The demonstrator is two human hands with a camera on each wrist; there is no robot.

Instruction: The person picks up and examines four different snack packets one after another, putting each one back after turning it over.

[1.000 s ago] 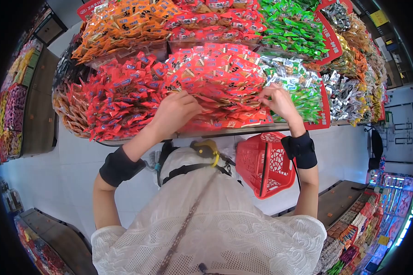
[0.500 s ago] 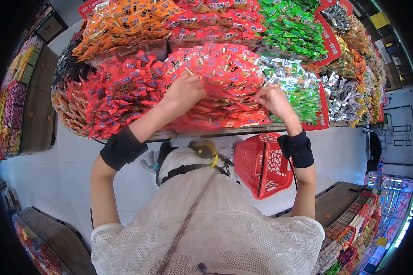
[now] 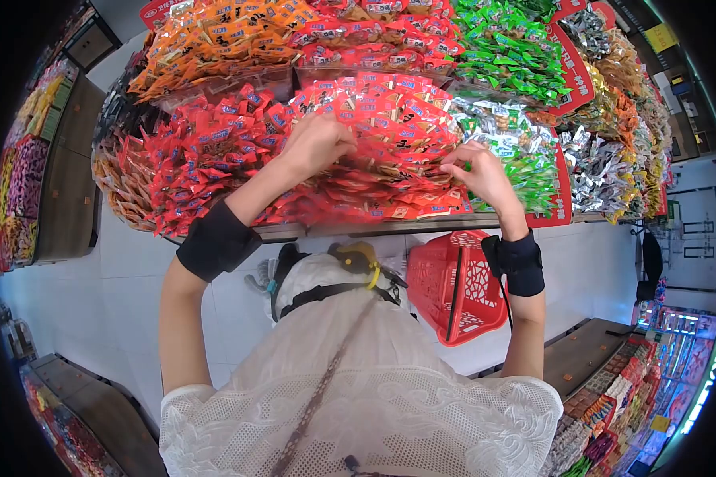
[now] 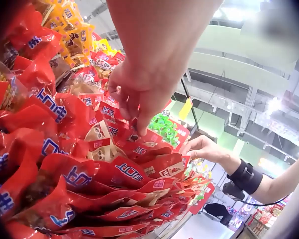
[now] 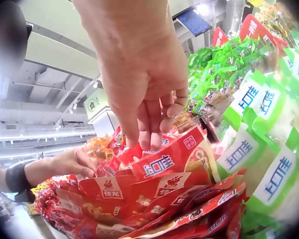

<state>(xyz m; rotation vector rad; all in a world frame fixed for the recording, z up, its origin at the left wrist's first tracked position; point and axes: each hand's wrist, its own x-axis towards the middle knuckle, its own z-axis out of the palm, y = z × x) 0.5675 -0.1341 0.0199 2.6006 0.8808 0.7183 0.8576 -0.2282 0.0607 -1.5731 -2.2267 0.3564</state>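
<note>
Red snack packets lie in a dense, overlapping heap on the display. My left hand is over the heap's left-middle part; in the left wrist view the hand has bent fingers with their tips at a red packet. At the heap's right edge is my right hand, beside green-and-white packets. In the right wrist view that hand pinches the top edge of a red packet with thumb and bent fingers. Both hands' fingertips are partly hidden.
Orange packets and green packets fill the rear bins. Silver packets lie to the right. A red basket stands below the display's front edge, by my body. More shelves of packets line both sides.
My left hand has moved up and slightly right over the red heap, with packets blurred beneath it. My right hand has stayed near the heap's right edge, shifting only a little.
</note>
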